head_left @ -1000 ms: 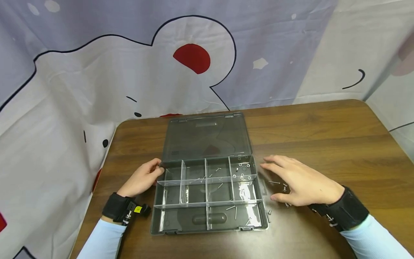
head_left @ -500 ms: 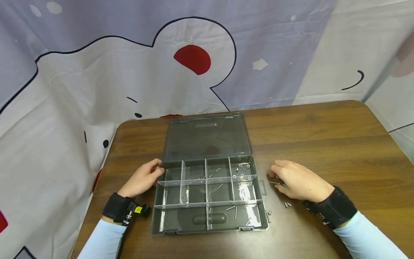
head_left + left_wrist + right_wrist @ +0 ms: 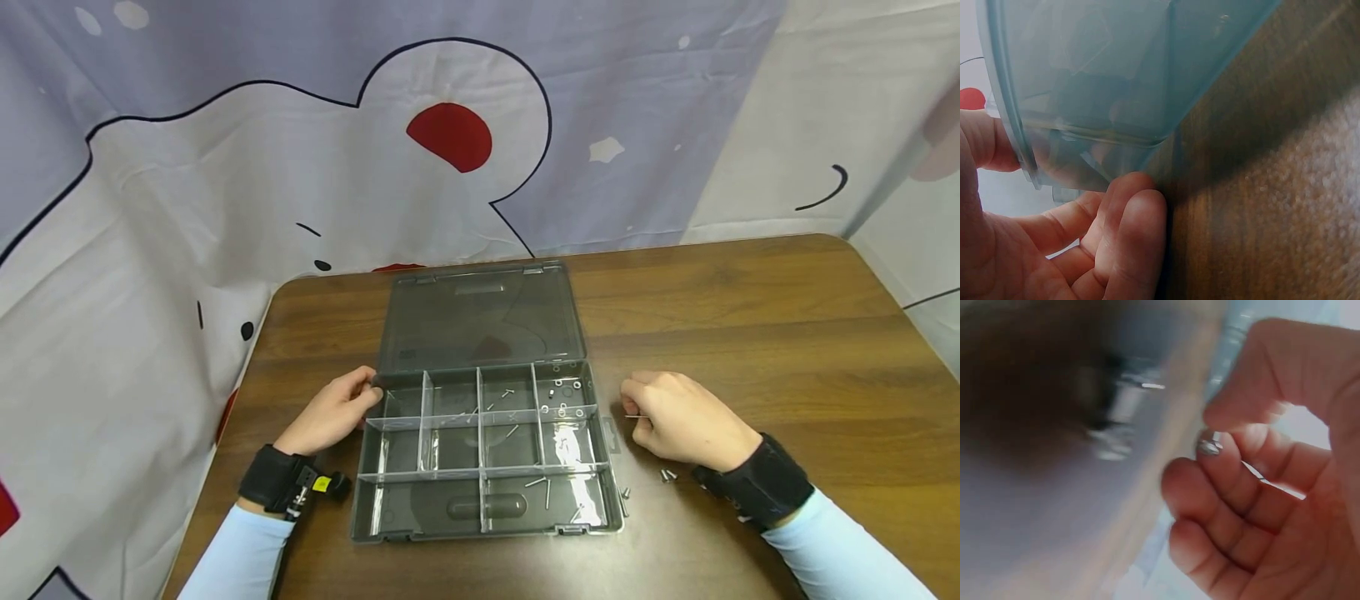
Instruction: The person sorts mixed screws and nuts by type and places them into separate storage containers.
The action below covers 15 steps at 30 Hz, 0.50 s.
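An open grey clear organizer box [image 3: 480, 531] lies on the brown table, its lid [image 3: 480, 317] folded back flat. Small screws and washers lie in several compartments. My left hand [image 3: 358, 398] grips the box's left rim, thumb on the edge; in the left wrist view the left hand [image 3: 1110, 237] curls under the box wall [image 3: 1104, 69]. My right hand [image 3: 645, 410] rests on the table just right of the box, fingers curled, pinching a thin silver screw [image 3: 634, 417]. In the right wrist view that screw [image 3: 1209, 447] sits between thumb and fingers [image 3: 1222, 475].
A few loose screws [image 3: 665, 475] lie on the table [image 3: 787, 333] by my right wrist, and more loose screws [image 3: 623, 492] lie near the box's front right corner. A printed fabric backdrop [image 3: 225, 208] hangs behind the table. Table edges run close on the left and right.
My right hand went from spread flat over the loose screws to curled, drew in slightly, and now pinches one screw. The left hand and box stayed put.
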Each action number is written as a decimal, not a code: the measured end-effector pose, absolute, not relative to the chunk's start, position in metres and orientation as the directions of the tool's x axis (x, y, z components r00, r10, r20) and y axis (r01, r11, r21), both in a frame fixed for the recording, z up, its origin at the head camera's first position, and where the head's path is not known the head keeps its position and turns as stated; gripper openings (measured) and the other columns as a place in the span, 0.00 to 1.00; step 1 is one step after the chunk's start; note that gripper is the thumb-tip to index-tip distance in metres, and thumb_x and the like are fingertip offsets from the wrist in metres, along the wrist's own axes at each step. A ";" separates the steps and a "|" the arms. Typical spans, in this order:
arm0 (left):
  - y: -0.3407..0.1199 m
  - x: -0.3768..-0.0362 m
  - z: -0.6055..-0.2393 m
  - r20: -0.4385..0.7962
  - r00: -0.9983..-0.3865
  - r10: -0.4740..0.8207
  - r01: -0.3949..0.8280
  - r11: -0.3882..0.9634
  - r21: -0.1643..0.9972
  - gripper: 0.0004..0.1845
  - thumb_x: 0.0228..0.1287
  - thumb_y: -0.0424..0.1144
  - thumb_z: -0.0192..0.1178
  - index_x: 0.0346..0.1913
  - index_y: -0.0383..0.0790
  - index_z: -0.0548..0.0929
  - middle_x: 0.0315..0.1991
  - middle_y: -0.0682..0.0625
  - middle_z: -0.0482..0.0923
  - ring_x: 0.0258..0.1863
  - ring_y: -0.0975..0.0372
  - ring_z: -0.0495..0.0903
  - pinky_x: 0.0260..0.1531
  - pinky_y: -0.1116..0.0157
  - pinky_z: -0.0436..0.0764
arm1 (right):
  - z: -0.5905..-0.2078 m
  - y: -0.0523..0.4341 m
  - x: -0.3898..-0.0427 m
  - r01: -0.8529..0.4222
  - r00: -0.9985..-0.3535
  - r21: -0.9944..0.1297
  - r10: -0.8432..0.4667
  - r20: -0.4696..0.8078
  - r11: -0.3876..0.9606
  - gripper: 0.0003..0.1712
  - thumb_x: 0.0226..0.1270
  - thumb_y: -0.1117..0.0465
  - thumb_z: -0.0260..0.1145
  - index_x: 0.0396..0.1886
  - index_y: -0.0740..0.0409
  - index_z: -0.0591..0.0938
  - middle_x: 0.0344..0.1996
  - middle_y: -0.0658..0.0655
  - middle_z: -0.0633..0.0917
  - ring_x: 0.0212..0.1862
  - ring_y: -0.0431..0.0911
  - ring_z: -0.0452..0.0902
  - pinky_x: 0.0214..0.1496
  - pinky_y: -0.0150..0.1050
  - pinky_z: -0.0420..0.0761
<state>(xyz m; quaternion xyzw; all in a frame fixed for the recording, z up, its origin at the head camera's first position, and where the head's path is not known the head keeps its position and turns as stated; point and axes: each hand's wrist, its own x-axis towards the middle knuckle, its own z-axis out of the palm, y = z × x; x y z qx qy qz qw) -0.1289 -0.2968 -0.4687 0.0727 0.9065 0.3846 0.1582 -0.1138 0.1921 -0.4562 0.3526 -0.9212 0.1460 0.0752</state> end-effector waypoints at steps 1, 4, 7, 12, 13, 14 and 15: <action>-0.297 -0.129 -0.469 -0.232 -0.939 0.253 0.009 0.694 0.720 0.07 0.77 0.38 0.49 0.48 0.40 0.76 0.28 0.48 0.71 0.28 0.57 0.81 0.34 0.61 0.83 | -0.453 0.192 -0.113 -0.674 -0.737 -0.222 -0.625 0.257 0.704 0.15 0.36 0.72 0.63 0.23 0.49 0.72 0.22 0.42 0.71 0.23 0.34 0.61 0.25 0.31 0.66; -0.297 -0.129 -0.468 -0.235 -0.938 0.254 0.007 0.693 0.720 0.07 0.77 0.38 0.49 0.47 0.39 0.76 0.26 0.49 0.70 0.27 0.57 0.79 0.35 0.61 0.84 | -0.441 0.190 -0.109 -0.685 -0.726 -0.247 -0.615 0.309 0.685 0.15 0.37 0.70 0.64 0.24 0.48 0.73 0.23 0.42 0.72 0.23 0.32 0.61 0.25 0.28 0.65; -0.297 -0.129 -0.468 -0.235 -0.938 0.254 0.007 0.694 0.720 0.08 0.77 0.38 0.50 0.48 0.40 0.77 0.25 0.50 0.71 0.27 0.57 0.79 0.34 0.61 0.84 | -0.430 0.186 -0.103 -0.712 -0.698 -0.266 -0.617 0.363 0.649 0.16 0.37 0.70 0.65 0.25 0.47 0.75 0.25 0.40 0.73 0.24 0.30 0.62 0.25 0.26 0.66; -0.297 -0.129 -0.468 -0.235 -0.938 0.254 0.007 0.694 0.720 0.09 0.77 0.38 0.50 0.49 0.39 0.77 0.26 0.49 0.71 0.27 0.57 0.80 0.34 0.61 0.83 | -0.417 0.175 -0.091 -0.796 -0.599 -0.241 -0.661 0.452 0.556 0.14 0.40 0.70 0.64 0.28 0.47 0.78 0.27 0.40 0.74 0.27 0.30 0.63 0.29 0.28 0.70; -0.297 -0.129 -0.468 -0.235 -0.938 0.254 0.008 0.695 0.719 0.09 0.77 0.38 0.50 0.50 0.39 0.77 0.26 0.49 0.71 0.27 0.57 0.80 0.34 0.61 0.83 | -0.416 0.172 -0.089 -0.810 -0.578 -0.232 -0.671 0.463 0.538 0.14 0.40 0.69 0.64 0.28 0.48 0.79 0.27 0.41 0.75 0.28 0.31 0.64 0.31 0.29 0.71; -0.297 -0.129 -0.468 -0.235 -0.938 0.254 0.008 0.695 0.719 0.09 0.77 0.38 0.50 0.50 0.39 0.77 0.26 0.49 0.71 0.27 0.57 0.80 0.34 0.61 0.83 | -0.415 0.170 -0.086 -0.824 -0.559 -0.228 -0.682 0.471 0.518 0.14 0.40 0.69 0.64 0.29 0.48 0.79 0.27 0.41 0.75 0.29 0.32 0.66 0.33 0.30 0.72; -0.296 -0.129 -0.468 -0.236 -0.938 0.254 0.008 0.696 0.718 0.09 0.77 0.38 0.50 0.50 0.39 0.77 0.26 0.49 0.71 0.27 0.57 0.80 0.34 0.61 0.83 | -0.413 0.167 -0.083 -0.834 -0.546 -0.224 -0.693 0.471 0.505 0.14 0.41 0.69 0.63 0.29 0.47 0.79 0.28 0.41 0.74 0.30 0.32 0.66 0.35 0.32 0.73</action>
